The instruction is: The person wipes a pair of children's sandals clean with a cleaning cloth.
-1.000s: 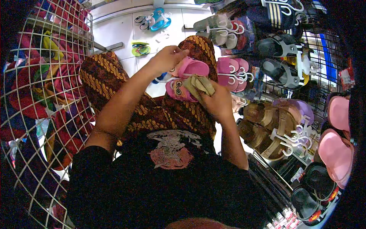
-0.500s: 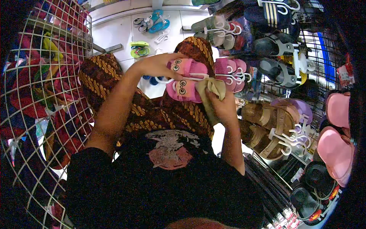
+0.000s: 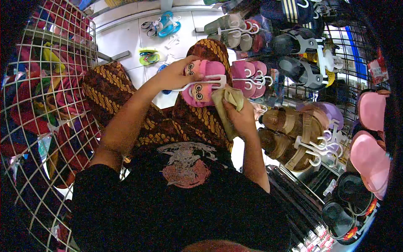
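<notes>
The pink slippers, a small pair with cartoon eyes clipped on a white hanger, are held up in front of the person's knees, above the batik trousers. The left hand grips the pair from its left side, fingers curled over the upper slipper. The right hand is closed around a bunched tan cloth, which is pressed against the right edge of the lower slipper. From where the cloth sits, I'd say this is wiping work, about on the lower slipper's side. Carrying it on would call for a firm left-hand hold and for turning the pair so the cloth reaches the other faces.

Room is tight. Just to the right hangs a rack of footwear: more pink pairs close behind the cloth and brown sandals beside the right forearm, with hanger hooks sticking out. On the left, a wire basket of bright goods stands near the left elbow. The white floor ahead, with a few stray sandals, gives the only open space.
</notes>
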Motion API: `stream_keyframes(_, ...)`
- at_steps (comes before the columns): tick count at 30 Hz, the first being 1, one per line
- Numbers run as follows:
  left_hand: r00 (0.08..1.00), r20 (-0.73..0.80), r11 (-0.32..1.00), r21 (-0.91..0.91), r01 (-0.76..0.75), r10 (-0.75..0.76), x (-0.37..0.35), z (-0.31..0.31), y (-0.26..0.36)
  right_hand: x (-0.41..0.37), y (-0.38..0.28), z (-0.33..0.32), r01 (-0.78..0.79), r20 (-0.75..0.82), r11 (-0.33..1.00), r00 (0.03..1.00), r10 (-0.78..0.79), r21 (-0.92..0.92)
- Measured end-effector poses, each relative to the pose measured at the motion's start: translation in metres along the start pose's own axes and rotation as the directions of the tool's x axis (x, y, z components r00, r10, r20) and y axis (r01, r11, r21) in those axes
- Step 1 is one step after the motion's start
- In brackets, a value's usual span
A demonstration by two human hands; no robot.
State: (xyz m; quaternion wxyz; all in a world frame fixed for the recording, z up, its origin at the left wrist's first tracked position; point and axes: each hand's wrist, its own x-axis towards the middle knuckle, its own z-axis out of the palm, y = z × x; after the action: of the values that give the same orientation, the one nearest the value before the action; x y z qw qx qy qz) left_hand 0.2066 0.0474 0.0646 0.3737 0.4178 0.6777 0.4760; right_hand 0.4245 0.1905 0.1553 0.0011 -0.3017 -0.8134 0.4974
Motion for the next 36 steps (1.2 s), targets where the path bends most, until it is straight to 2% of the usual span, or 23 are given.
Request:
stream_keyframes(1,1.000,0.000,1.000,0.003,0.001,-0.001,-0.001,0.001,0.000,0.000,0.001,0.000,-0.023,0.006,1.000,1.000,0.023,-0.020)
stream_keyframes(3,1.000,0.030,0.989,0.145,-0.013,0.009,-0.002,0.001,-0.003,0.000,0.002,0.000,-0.068,0.020,0.996,0.997,0.069,-0.060)
stream_keyframes(4,0.999,0.045,0.976,0.216,-0.022,0.013,-0.003,-0.001,0.001,0.000,0.001,0.001,-0.027,0.046,0.998,0.999,0.029,-0.060)
stream_keyframes(6,0.996,0.088,0.972,0.234,-0.037,0.017,-0.004,-0.007,0.010,-0.003,-0.006,0.005,0.054,0.097,0.997,0.994,-0.049,-0.055)
stream_keyframes(7,0.993,0.112,0.969,0.242,-0.045,0.018,-0.006,-0.010,0.015,-0.003,-0.018,0.005,0.000,0.111,0.995,0.994,0.011,-0.098)
stream_keyframes(10,0.996,0.061,0.973,0.217,-0.077,0.065,-0.002,0.000,0.009,-0.003,-0.011,0.008,-0.026,0.090,0.999,0.996,0.028,-0.018)
stream_keyframes(13,0.995,0.031,0.979,0.179,-0.102,0.098,0.002,0.016,-0.009,0.001,-0.017,0.012,-0.010,0.161,0.990,0.986,0.032,-0.139)
stream_keyframes(16,0.998,0.034,0.994,0.089,-0.061,0.058,0.004,0.016,-0.008,0.003,-0.018,0.012,0.007,0.134,0.997,0.991,0.003,-0.078)
stream_keyframes(19,0.994,0.107,0.987,0.162,0.009,-0.026,0.001,0.001,0.012,0.006,-0.002,0.012,-0.011,0.069,1.000,0.998,0.010,0.022)
stream_keyframes(22,0.992,0.114,0.923,0.386,-0.001,-0.047,-0.003,-0.007,0.032,0.010,-0.007,0.002,-0.122,0.014,0.990,0.993,0.121,0.068)
stream_keyframes(23,0.990,0.113,0.922,0.387,0.033,-0.083,-0.008,-0.009,0.040,0.010,-0.013,0.001,-0.207,-0.007,0.976,0.978,0.208,0.059)
stream_keyframes(25,0.982,0.109,0.915,0.390,0.102,-0.156,-0.018,-0.010,0.053,0.010,-0.010,0.000,-0.182,-0.059,0.979,0.980,0.188,0.090)
stream_keyframes(28,0.978,0.205,0.949,0.313,-0.038,-0.029,-0.026,-0.011,0.043,0.013,0.001,-0.004,-0.164,-0.136,0.985,0.976,0.170,0.054)
stream_keyframes(30,0.980,0.194,0.959,0.284,-0.012,-0.045,-0.026,-0.009,0.049,0.010,0.004,-0.005,-0.135,-0.203,0.989,0.968,0.145,0.062)
stream_keyframes(31,0.981,0.186,0.963,0.268,0.001,-0.053,-0.026,-0.008,0.053,0.010,0.013,-0.003,-0.116,-0.174,0.981,0.974,0.143,0.157)
stream_keyframes(34,0.983,0.067,0.969,0.174,-0.178,0.169,-0.016,0.001,0.032,-0.002,0.021,-0.004,0.000,-0.103,0.996,0.995,-0.009,-0.087)
stream_keyframes(35,0.984,0.058,0.959,0.221,-0.177,0.168,-0.014,0.002,0.028,-0.006,0.017,-0.007,-0.076,-0.078,0.995,0.994,0.071,-0.064)
stream_keyframes(36,0.985,0.049,0.948,0.268,-0.175,0.168,-0.011,0.002,0.025,-0.008,0.011,-0.008,-0.135,-0.121,0.988,0.985,0.125,-0.080)
